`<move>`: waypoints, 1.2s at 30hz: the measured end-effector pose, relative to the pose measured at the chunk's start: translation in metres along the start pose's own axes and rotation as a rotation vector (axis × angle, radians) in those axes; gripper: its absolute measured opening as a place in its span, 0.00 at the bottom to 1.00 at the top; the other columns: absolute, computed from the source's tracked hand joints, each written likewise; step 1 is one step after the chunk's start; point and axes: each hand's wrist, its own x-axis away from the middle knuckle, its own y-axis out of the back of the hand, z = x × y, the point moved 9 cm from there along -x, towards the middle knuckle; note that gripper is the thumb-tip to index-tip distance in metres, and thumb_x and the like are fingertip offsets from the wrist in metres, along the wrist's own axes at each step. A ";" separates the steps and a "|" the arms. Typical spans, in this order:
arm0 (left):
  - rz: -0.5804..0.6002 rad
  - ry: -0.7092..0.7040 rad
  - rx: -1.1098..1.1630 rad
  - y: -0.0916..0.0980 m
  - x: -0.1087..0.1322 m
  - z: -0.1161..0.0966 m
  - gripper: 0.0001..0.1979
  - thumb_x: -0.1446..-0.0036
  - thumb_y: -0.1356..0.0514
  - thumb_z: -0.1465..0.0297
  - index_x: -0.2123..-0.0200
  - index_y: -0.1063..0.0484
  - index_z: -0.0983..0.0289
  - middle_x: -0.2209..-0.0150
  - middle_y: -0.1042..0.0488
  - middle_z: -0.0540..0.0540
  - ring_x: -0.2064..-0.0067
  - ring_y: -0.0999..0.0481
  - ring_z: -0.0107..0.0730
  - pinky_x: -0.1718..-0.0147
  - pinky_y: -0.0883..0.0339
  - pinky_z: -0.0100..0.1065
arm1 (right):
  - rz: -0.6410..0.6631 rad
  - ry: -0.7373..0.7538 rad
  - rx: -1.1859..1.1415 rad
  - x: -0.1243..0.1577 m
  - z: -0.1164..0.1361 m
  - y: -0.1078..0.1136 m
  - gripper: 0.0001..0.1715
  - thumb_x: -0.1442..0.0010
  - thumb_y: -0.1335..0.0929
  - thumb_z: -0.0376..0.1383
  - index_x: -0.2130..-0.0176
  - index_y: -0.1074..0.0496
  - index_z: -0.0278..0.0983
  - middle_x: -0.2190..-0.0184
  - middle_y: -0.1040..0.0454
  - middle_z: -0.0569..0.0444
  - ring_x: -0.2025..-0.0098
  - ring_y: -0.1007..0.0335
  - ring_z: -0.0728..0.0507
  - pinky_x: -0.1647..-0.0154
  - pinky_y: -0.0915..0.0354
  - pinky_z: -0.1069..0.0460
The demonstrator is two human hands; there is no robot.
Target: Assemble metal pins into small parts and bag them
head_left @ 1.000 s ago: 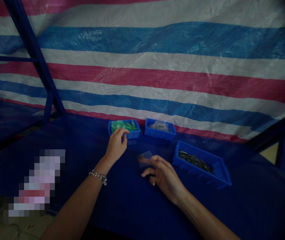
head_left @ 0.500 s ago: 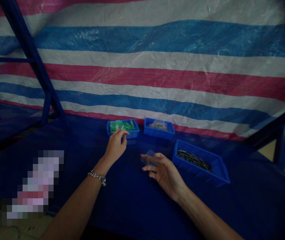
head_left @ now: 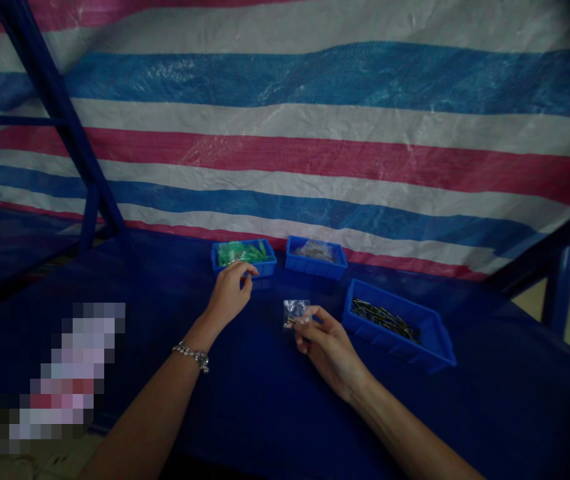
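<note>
My right hand (head_left: 327, 340) pinches a small clear plastic bag (head_left: 296, 308) by its lower right part, above the blue table. Small brass-coloured pieces (head_left: 291, 323) show low in the bag. My left hand (head_left: 229, 290), with a chain bracelet (head_left: 195, 353) at the wrist, hovers in front of a blue bin (head_left: 259, 269) of green pieces (head_left: 245, 252). Its fingers are curled; what they hold, if anything, is hidden. A second blue bin (head_left: 315, 268) has clear bags in it. Right of my right hand, a longer blue bin (head_left: 432, 333) holds dark slender metal pieces (head_left: 385, 317).
Behind the blue tabletop (head_left: 265, 400) hangs a striped plastic sheet (head_left: 315, 153). Blue frame posts stand at the left (head_left: 65, 120) and right (head_left: 562, 293). A pixelated pale patch (head_left: 65, 373) lies at the left front.
My right hand has turned the bag more upright and its fingers have drawn together on it. My left hand stays almost where it was.
</note>
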 end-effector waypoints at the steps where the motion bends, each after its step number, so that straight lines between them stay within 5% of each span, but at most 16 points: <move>1: 0.004 0.000 0.001 -0.001 0.000 0.000 0.10 0.52 0.49 0.82 0.71 0.32 0.64 0.70 0.30 0.52 0.69 0.31 0.28 0.69 0.35 0.31 | -0.001 0.000 0.002 0.000 0.000 0.000 0.15 0.57 0.29 0.32 0.71 0.39 0.37 0.76 0.31 0.59 0.80 0.42 0.55 0.80 0.49 0.57; 19: 0.039 -0.001 0.012 -0.006 0.001 0.003 0.10 0.52 0.49 0.82 0.71 0.32 0.64 0.71 0.31 0.51 0.71 0.33 0.25 0.69 0.38 0.30 | -0.022 0.129 0.190 0.001 0.013 0.001 0.14 0.53 0.32 0.34 0.67 0.41 0.40 0.78 0.36 0.63 0.82 0.47 0.55 0.82 0.52 0.58; 23: 0.051 0.006 0.010 -0.006 0.000 0.005 0.10 0.52 0.48 0.81 0.70 0.31 0.64 0.71 0.32 0.50 0.73 0.34 0.25 0.70 0.38 0.29 | -0.057 0.263 0.336 0.000 0.037 0.004 0.13 0.51 0.33 0.36 0.65 0.41 0.40 0.76 0.35 0.62 0.82 0.46 0.55 0.83 0.50 0.58; 27: 0.047 -0.002 0.016 -0.005 -0.001 0.003 0.10 0.52 0.49 0.81 0.71 0.31 0.64 0.71 0.31 0.51 0.73 0.34 0.25 0.70 0.38 0.29 | -0.260 0.662 0.694 0.021 0.111 0.024 0.09 0.50 0.34 0.37 0.65 0.37 0.39 0.71 0.31 0.56 0.70 0.34 0.48 0.73 0.40 0.55; 30: 0.049 -0.011 0.007 -0.005 -0.002 0.001 0.09 0.52 0.48 0.81 0.71 0.31 0.64 0.72 0.31 0.50 0.73 0.33 0.25 0.70 0.37 0.30 | -0.711 0.937 1.031 0.056 0.163 0.060 0.09 0.49 0.36 0.38 0.65 0.32 0.38 0.71 0.29 0.54 0.73 0.35 0.48 0.71 0.39 0.53; 32: 0.051 -0.013 0.006 -0.006 -0.002 0.000 0.10 0.53 0.48 0.81 0.71 0.31 0.64 0.72 0.31 0.50 0.73 0.34 0.25 0.70 0.37 0.30 | -0.781 0.851 1.268 0.054 0.172 0.082 0.11 0.50 0.36 0.39 0.66 0.29 0.39 0.74 0.29 0.54 0.74 0.35 0.47 0.72 0.39 0.52; 36: 0.062 -0.021 0.019 -0.008 -0.002 0.001 0.10 0.52 0.49 0.81 0.71 0.31 0.64 0.72 0.31 0.50 0.73 0.34 0.24 0.70 0.37 0.29 | -0.431 0.399 1.542 0.020 0.147 0.125 0.13 0.57 0.32 0.46 0.70 0.27 0.43 0.73 0.26 0.54 0.69 0.31 0.41 0.70 0.38 0.50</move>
